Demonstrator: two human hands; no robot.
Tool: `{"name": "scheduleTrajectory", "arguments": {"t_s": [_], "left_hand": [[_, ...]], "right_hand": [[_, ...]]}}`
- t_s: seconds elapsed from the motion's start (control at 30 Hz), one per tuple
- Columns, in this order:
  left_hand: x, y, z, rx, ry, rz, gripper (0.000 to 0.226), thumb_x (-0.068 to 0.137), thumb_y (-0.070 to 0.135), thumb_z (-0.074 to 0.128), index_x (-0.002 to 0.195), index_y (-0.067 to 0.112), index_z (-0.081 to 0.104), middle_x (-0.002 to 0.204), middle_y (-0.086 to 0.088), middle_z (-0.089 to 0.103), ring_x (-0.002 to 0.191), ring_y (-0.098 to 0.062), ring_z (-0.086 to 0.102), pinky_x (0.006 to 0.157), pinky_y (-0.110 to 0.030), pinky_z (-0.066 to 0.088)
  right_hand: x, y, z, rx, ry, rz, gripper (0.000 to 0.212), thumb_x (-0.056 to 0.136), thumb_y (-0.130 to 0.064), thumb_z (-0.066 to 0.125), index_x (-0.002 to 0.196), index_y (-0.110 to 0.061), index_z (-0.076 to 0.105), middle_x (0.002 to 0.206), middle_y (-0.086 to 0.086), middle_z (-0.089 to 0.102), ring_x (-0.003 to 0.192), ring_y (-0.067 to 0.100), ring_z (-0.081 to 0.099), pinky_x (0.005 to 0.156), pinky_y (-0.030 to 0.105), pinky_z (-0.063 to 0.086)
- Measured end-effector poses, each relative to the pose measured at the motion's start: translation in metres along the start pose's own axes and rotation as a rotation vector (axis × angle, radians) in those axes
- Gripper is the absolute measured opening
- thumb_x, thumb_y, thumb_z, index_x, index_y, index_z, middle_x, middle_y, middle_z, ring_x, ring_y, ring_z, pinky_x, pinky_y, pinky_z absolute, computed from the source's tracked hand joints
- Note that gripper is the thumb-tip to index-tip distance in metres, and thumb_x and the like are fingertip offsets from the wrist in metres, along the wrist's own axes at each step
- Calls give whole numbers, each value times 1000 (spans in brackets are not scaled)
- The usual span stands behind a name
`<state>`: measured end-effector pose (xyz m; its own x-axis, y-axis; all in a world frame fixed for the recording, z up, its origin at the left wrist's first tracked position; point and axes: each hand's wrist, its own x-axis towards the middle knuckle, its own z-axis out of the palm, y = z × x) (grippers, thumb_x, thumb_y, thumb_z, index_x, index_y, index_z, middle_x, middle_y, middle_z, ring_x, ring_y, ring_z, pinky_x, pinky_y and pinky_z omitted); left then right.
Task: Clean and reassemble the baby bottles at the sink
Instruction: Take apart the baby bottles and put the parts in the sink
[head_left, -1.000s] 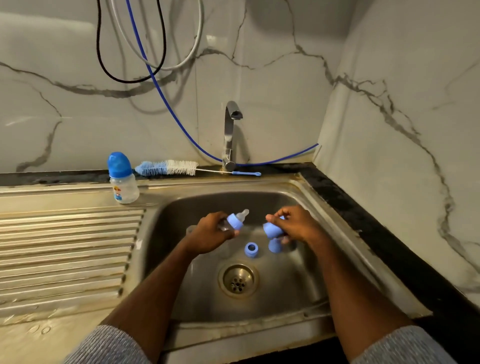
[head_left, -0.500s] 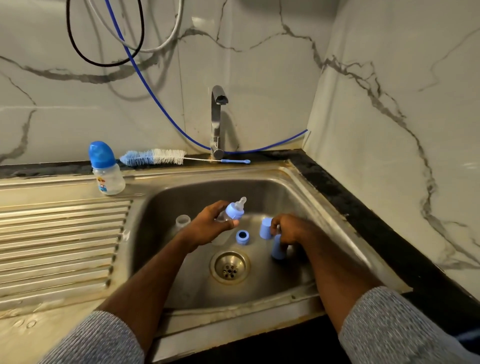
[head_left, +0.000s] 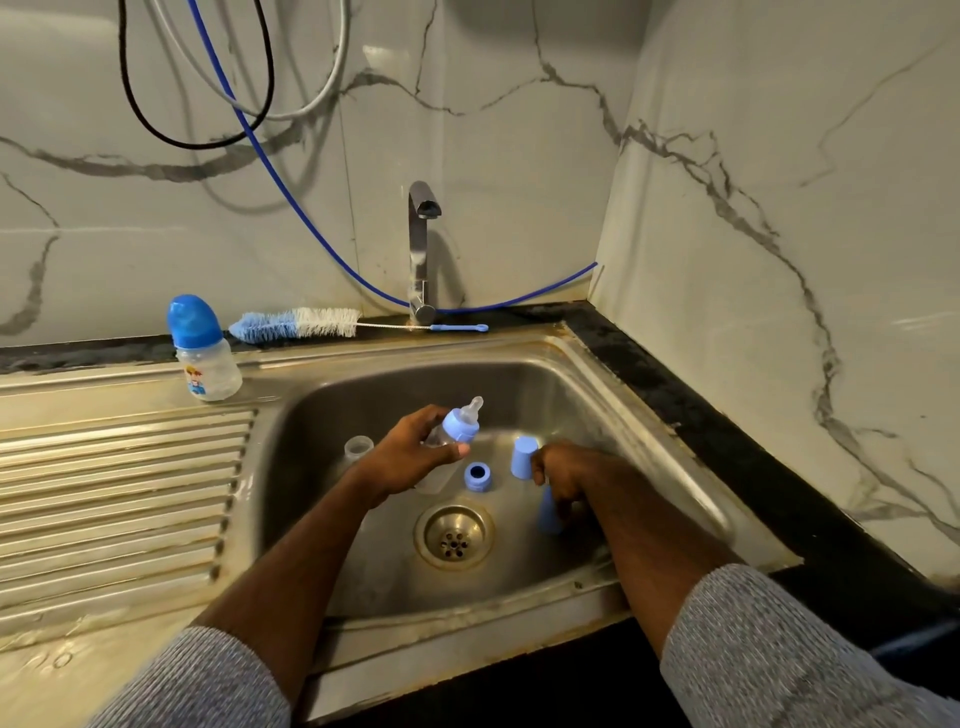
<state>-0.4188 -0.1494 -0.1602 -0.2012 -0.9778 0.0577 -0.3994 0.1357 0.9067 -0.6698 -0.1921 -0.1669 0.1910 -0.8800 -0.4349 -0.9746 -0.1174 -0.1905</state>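
My left hand (head_left: 410, 460) grips a small clear baby bottle (head_left: 460, 423) with a blue collar and clear teat, held tilted over the steel sink (head_left: 587, 395). My right hand (head_left: 563, 475) is low in the basin, its fingers curled round a blue cap (head_left: 548, 514) that points down at the sink floor. A second blue cap (head_left: 523, 457) stands just left of that hand. On the sink floor lie a blue collar ring (head_left: 478, 477) and a clear open bottle body (head_left: 358, 448). A capped, assembled bottle (head_left: 205, 353) stands on the drainboard corner.
The tap (head_left: 422, 244) rises behind the basin, with no water running. A blue and white bottle brush (head_left: 296, 323) lies along the back ledge. The drain (head_left: 454, 538) sits mid-basin. The ribbed drainboard (head_left: 119, 483) spreads left. Cables and a blue hose hang on the marble wall.
My right hand has dropped from mid-air to the sink floor with its blue pieces, and one cap now stands beside it. The left hand keeps the teated bottle in about the same place.
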Motion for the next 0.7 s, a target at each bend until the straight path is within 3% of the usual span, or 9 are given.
{"name": "scheduleTrajectory", "arguments": {"t_s": [0.07,0.13,0.23,0.3,0.33,0.43,0.57,0.7], "left_hand": [[2,-2,-1,24,5,5,29,85,35,79,108,39,62,102,8,67,89,-9,67,64,-19,53],[4,-5,-1,47,30,6,32,83,34,81,110,37,62,106,7,65,95,-12,65,72,-23,53],[6,-9,-3,113,92,-12,42,80,33,84,116,30,62,111,5,63,103,-15,61,86,-35,55],[6,-8,-5,189,126,-4,50,78,33,86,121,25,63,113,4,64,105,-16,62,90,-38,55],[6,-7,-6,238,140,12,53,76,34,87,122,23,63,113,4,65,105,-16,62,90,-38,55],[6,-4,-6,350,146,67,61,70,38,90,123,21,64,113,3,67,104,-16,63,91,-43,56],[6,-1,-6,443,115,87,68,63,51,90,122,28,64,114,9,68,107,-12,63,92,-44,56],[6,2,-11,471,84,64,64,59,62,84,111,28,68,100,11,69,93,-8,65,84,-41,58]], "right_hand": [[0,-3,-4,14,49,-50,52,66,-5,88,103,-25,58,104,5,62,90,25,67,72,34,57],[0,-14,-9,157,183,-155,44,74,-7,83,107,-23,59,99,2,64,89,19,65,76,34,58],[-2,-41,-19,678,340,-284,21,92,-4,63,103,-22,62,91,7,70,78,18,70,74,35,61],[-4,-52,-26,990,308,-331,9,100,-18,56,105,-19,64,89,11,73,70,22,71,67,37,60],[-4,-54,-27,1045,267,-347,13,100,-29,58,106,-20,65,88,11,74,70,23,72,64,37,60],[-3,-53,-22,902,165,-377,31,89,-47,70,107,-22,68,86,4,76,75,23,76,64,32,61],[0,-60,-19,802,137,-406,30,90,-42,72,105,-16,68,84,7,77,76,25,76,75,41,64],[-1,-63,-20,792,136,-424,29,90,-38,72,99,-10,71,80,8,76,74,23,74,76,38,63]]}}
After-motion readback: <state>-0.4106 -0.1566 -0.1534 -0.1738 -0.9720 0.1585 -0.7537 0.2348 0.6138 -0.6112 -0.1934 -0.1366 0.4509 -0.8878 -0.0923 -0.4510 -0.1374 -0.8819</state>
